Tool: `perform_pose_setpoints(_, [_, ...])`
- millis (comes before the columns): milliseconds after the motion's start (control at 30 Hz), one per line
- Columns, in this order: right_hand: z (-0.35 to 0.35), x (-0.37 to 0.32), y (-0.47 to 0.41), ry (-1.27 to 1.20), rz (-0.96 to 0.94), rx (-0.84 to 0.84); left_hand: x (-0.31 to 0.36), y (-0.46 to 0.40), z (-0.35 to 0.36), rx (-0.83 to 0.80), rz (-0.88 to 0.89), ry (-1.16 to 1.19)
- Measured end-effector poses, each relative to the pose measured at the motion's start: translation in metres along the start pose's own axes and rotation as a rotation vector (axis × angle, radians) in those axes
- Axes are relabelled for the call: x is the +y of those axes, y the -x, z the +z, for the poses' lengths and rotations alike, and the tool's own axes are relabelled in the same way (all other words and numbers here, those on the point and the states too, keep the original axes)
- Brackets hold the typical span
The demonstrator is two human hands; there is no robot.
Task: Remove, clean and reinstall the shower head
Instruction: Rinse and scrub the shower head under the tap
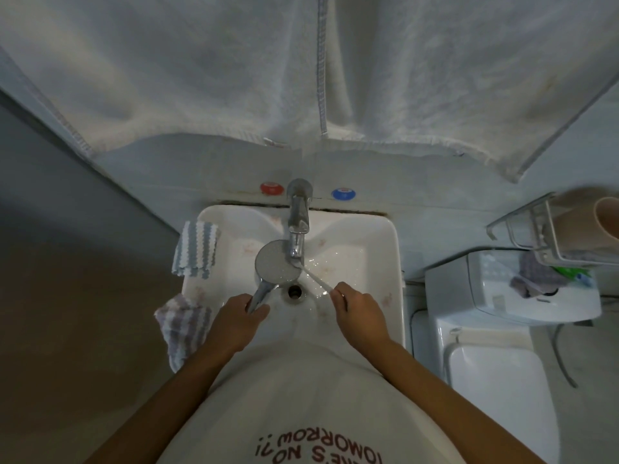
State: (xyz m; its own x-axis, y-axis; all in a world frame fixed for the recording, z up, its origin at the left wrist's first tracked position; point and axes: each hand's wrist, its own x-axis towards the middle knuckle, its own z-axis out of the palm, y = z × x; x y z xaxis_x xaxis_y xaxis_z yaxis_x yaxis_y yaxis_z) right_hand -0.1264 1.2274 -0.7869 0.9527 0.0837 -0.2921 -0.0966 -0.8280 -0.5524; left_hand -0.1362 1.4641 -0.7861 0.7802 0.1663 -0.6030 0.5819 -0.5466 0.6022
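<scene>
Cleaning is underway over the washbasin (pixel 385 249): left hand (pixel 234 321) grips the detached shower head (pixel 276 266), right hand (pixel 360 311) pinches a toothbrush (pixel 315 277) under the faucet (pixel 298 222); reinstalling remains.

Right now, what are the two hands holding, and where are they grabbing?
The left hand holds the shower head by its handle, over the sink. The right hand pinches a white toothbrush by the end of its handle.
</scene>
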Motion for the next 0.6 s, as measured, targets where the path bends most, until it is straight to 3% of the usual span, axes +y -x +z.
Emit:
perform_pose_setpoints(333, [0.0011, -0.0003, 0.0022, -0.036, -0.003, -0.064, -0.0034, 0.0023, -0.0018, -0.004, -0.003, -0.007])
perform_pose_setpoints(467, [-0.003, 0.0002, -0.0018, -0.005, 0.062, 0.008, -0.0031, 0.0042, -0.0007, -0.017, 0.014, -0.025])
perform_pose_setpoints(600, [-0.0007, -0.0038, 0.0036, -0.022, -0.012, -0.057, -0.0031, 0.0044, -0.0006, -0.014, 0.029, -0.048])
